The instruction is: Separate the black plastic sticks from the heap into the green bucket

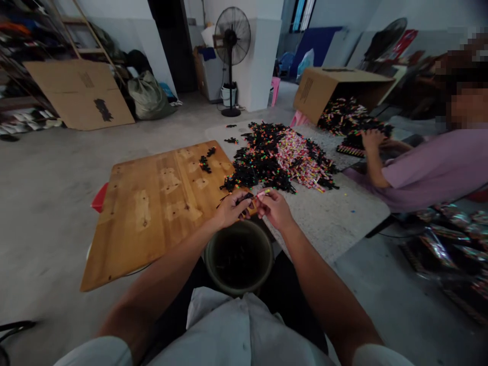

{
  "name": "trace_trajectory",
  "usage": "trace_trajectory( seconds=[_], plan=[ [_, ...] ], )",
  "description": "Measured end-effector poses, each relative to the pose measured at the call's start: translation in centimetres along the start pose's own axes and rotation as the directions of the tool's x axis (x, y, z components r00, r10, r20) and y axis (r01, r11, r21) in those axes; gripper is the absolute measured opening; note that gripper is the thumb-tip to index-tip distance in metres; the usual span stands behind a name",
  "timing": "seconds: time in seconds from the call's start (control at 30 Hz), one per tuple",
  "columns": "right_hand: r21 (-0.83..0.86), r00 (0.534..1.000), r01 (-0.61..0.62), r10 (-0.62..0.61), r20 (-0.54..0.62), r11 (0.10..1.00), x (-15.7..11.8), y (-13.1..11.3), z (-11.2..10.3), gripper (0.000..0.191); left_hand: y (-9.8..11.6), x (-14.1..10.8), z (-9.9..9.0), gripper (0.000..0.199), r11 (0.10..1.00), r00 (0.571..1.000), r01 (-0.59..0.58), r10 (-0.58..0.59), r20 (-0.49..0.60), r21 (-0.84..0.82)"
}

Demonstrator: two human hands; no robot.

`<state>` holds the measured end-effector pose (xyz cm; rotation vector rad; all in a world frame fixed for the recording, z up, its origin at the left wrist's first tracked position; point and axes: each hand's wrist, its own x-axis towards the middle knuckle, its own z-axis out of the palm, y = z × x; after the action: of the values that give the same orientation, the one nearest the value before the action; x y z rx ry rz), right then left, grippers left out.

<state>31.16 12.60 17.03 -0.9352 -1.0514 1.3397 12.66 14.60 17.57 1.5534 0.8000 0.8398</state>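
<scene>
My left hand (229,209) is closed around a small black plastic piece (248,196), whose exact kind I cannot make out. Close beside it, my right hand (277,207) pinches a small pink and yellow tube (263,193). The two pieces meet or nearly meet between my fingertips; the fingers partly hide the spot. Below both hands, between my knees, stands a round dark bucket (213,269) with a few dim bits inside. Just beyond the hands lies a heap of black pieces (251,165) with orange and green ends, and pink-yellow tubes (301,157) piled over its right part.
A wooden board (152,208) on the left carries a few black pieces (205,163). The heap rests on a speckled grey table (324,223). On the right a co-worker (438,162) reaches towards pieces by a tipped carton (316,94). Wrapped packs (446,249) lie lower right.
</scene>
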Motion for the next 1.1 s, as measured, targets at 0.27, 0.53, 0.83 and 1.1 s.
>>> trace_trajectory(
  seconds=[0.27, 0.53, 0.83, 1.1],
  plan=[
    [0.058, 0.998, 0.023, -0.02, -0.055, 0.998, -2.4, -1.0, 0.0, 0.033, 1.3, -0.6, 1.1, 0.037, 1.0, 0.995, 0.007, -0.005, 0.098, -0.02],
    [-0.2, 0.993, 0.102, -0.11, -0.03, 0.974, -3.0, -1.2, -0.6, 0.028, 1.6, -1.2, 0.8, 0.037, 0.995, 0.99, -0.058, 0.047, 0.132, 0.077],
    [-0.153, 0.977, -0.108, 0.133, 0.165, 0.982, -3.1, -3.2, 0.6, 0.026, 2.3, -1.9, 0.8, 0.022, 0.94, 0.946, -0.068, -0.046, 0.322, 0.334],
    [-0.309, 0.996, 0.049, -0.023, 0.086, 0.95, -4.0, -5.8, -1.3, 0.023, 1.7, -1.9, 0.6, 0.039, 0.997, 0.981, 0.072, -0.076, 0.178, 0.029]
  ],
)
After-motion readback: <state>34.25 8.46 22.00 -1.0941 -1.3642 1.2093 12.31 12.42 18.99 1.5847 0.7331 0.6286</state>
